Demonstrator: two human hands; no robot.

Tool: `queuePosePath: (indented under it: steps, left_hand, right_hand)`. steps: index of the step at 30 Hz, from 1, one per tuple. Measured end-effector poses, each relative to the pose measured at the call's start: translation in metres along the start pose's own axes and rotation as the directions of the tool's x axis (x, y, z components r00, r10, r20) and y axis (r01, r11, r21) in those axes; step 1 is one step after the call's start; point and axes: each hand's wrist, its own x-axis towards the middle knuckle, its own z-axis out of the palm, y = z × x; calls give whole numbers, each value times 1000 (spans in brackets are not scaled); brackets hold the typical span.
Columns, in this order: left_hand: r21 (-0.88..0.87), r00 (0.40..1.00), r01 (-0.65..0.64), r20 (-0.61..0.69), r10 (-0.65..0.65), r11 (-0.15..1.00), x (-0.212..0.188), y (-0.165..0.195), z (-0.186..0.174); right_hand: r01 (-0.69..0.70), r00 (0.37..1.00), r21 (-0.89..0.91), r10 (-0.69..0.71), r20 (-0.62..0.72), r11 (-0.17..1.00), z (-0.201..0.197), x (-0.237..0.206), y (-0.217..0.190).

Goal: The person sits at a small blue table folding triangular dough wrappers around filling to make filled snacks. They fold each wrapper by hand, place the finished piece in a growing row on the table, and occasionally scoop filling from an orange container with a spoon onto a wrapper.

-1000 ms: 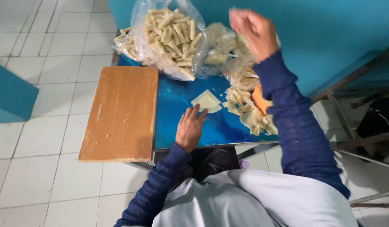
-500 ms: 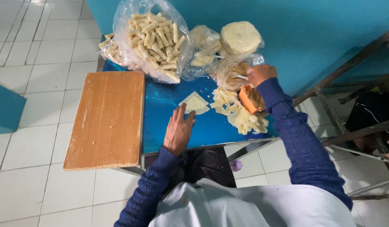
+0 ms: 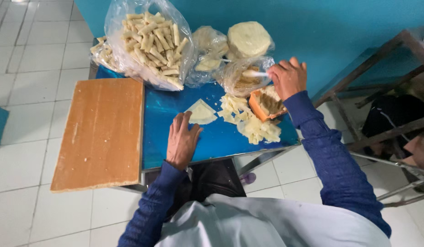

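A: What's laid out, biggest first?

B: The blue tabletop (image 3: 175, 151), with a wooden board (image 3: 99, 132) covering its left side. At the far left corner sits a clear bag of rolled pastry sticks (image 3: 150, 43); a stack of round wrappers (image 3: 248, 39) stands by the far edge, with smaller bags beside it. Near the right edge lie a pile of cut wrapper pieces (image 3: 253, 126) and an orange tub of filling (image 3: 267, 104).

A: And the hands?

B: The left hand (image 3: 182, 142) lies flat and open near the front edge, its fingertips touching a single wrapper (image 3: 201, 112) at the tabletop's middle. The right hand (image 3: 288, 77) has its grip closed on a white spoon (image 3: 255, 73) over the tub.

A: How to do this well?

B: I'd judge: keep the wrapper pinned flat, lift a modest spoonful, and set it at the centre, away from the edges.
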Motion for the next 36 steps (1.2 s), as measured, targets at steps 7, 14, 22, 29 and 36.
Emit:
queuePosePath:
  steps: [7, 14, 22, 29, 36]
  left_hand:
    - [-44, 997, -31, -70, 28, 999, -3, -2, -7]
    - [-57, 999, -27, -41, 25, 998, -3, -1, -9]
    - [-22, 999, -19, -33, 19, 1000, -4, -1, -7]
    - [-8, 999, -22, -35, 21, 1000, -5, -2, -5]
    - [-107, 997, 6, -70, -14, 994, 4, 6, -6]
  right_hand:
    - [-484, 875, 514, 395, 280, 708, 4, -60, 101]
    - [-664, 745, 425, 500, 442, 615, 35, -72, 108]
    - [-723, 657, 274, 509, 556, 634, 60, 3, 88]
    - [-655, 564, 11, 479, 672, 755, 70, 42, 57]
    - [-347, 885, 107, 288, 365, 932, 49, 46, 12]
